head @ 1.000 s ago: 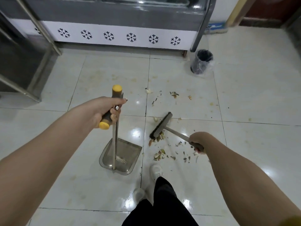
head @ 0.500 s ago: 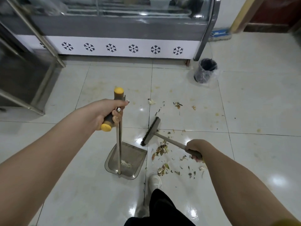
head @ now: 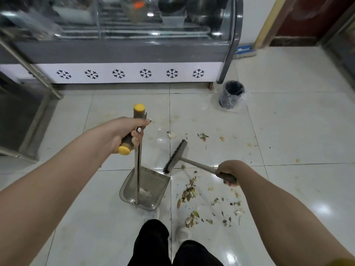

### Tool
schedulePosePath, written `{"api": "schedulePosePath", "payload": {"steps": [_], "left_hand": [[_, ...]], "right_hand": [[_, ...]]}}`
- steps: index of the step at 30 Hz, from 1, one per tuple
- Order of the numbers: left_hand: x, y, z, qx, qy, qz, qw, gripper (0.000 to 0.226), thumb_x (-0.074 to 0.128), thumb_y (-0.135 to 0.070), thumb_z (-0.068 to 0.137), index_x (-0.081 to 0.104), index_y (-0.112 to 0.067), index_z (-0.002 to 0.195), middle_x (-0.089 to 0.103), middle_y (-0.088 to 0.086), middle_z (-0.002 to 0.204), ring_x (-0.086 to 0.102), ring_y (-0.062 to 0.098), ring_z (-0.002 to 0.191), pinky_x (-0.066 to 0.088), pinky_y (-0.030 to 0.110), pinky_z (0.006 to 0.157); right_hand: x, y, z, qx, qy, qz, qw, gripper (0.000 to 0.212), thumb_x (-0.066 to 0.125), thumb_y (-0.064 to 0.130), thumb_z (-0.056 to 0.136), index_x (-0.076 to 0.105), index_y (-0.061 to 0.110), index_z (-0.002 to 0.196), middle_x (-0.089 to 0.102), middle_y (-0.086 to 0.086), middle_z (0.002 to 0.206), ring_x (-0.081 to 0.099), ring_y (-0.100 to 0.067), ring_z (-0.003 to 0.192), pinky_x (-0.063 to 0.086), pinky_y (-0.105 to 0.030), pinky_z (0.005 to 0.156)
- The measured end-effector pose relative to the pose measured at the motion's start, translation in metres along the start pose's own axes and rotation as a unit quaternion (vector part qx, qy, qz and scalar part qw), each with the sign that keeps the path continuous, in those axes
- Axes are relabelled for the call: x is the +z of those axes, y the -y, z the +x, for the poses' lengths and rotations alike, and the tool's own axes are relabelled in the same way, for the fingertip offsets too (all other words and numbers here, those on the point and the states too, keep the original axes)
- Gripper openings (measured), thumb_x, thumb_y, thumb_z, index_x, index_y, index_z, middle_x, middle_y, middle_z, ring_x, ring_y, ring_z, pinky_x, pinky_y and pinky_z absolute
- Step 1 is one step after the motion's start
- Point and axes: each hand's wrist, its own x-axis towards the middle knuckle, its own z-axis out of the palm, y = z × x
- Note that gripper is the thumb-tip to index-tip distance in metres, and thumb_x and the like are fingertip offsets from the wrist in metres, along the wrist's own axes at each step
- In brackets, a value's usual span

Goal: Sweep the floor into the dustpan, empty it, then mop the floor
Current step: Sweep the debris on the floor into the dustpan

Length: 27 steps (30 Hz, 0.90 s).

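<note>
Tiled floor (head: 288, 131) open rightward; broom (head: 175, 156) head just beside dustpan (head: 153, 187) lip

A food shop: a glass-fronted chilled display counter (head: 123, 35) holding pots and tubs stands on a tiled floor (head: 288, 131).

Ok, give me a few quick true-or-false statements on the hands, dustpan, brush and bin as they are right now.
1. The left hand grips the dustpan by its upright handle. True.
2. The scraps are already in the dustpan. False: the pan looks empty; they lie on the floor to its right.
3. The right hand holds the brush by its handle. True.
4. The bin lies tipped over. False: it stands upright by the display case corner.
</note>
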Motion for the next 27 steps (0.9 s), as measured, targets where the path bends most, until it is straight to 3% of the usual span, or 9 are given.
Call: {"api": "schedulePosePath", "payload": {"steps": [9,12,17,20,24,27], "left_hand": [[-0.051,-0.07,0.067,-0.035,0.049,0.033,0.998,0.031,0.061,-0.028,0.09,0.045,-0.016,0.066,0.035,-0.006,0.039,0.03,0.002,0.024,0.027,0.009,0.028],[-0.068,-0.094,0.09,-0.05,0.058,0.04,0.996,0.031,0.061,-0.029,0.089,0.045,-0.017,0.066,0.034,-0.006,0.042,0.03,0.002,0.024,0.027,0.009,0.028],[-0.08,-0.122,0.12,-0.065,0.074,0.058,0.994,0.033,0.062,-0.03,0.089,0.042,-0.017,0.066,0.032,-0.006,0.041,0.029,0.003,0.025,0.026,0.009,0.028],[-0.082,-0.131,0.132,-0.058,0.074,0.072,0.993,0.034,0.063,-0.029,0.088,0.042,-0.016,0.065,0.034,-0.006,0.039,0.031,0.002,0.025,0.027,0.008,0.029],[-0.077,-0.138,0.141,-0.054,0.081,0.099,0.99,0.034,0.063,-0.029,0.088,0.044,-0.016,0.064,0.034,-0.006,0.042,0.031,0.002,0.025,0.028,0.008,0.03],[-0.068,-0.141,0.143,-0.053,0.092,0.118,0.987,0.032,0.063,-0.028,0.089,0.044,-0.016,0.066,0.035,-0.006,0.041,0.031,0.002,0.025,0.028,0.008,0.031]], "right_hand": [[0.034,0.118,0.023,-0.037,0.022,0.138,0.989,0.026,0.052,0.026,0.096,0.049,0.004,0.108,0.051,-0.011,0.073,0.048,-0.018,0.054,0.043,-0.028,0.051],[0.046,0.168,0.036,-0.027,0.036,0.132,0.99,0.026,0.047,0.026,0.098,0.045,0.001,0.106,0.051,-0.012,0.069,0.047,-0.019,0.053,0.043,-0.029,0.047],[0.067,0.224,0.062,0.033,0.051,0.187,0.98,0.019,0.042,0.02,0.098,0.045,0.004,0.109,0.05,-0.012,0.078,0.048,-0.016,0.054,0.044,-0.018,0.034],[0.069,0.229,0.07,0.079,0.042,0.202,0.975,0.02,0.044,0.021,0.097,0.047,0.003,0.107,0.05,-0.01,0.074,0.047,-0.016,0.051,0.042,-0.017,0.036],[0.065,0.203,0.068,0.065,0.006,0.182,0.981,0.019,0.041,0.02,0.099,0.043,0.003,0.106,0.046,-0.009,0.072,0.044,-0.017,0.054,0.042,-0.027,0.056],[0.057,0.169,0.058,0.087,-0.015,0.172,0.981,0.022,0.039,0.018,0.099,0.043,0.003,0.113,0.045,-0.01,0.075,0.042,-0.017,0.056,0.04,-0.026,0.054]]}}
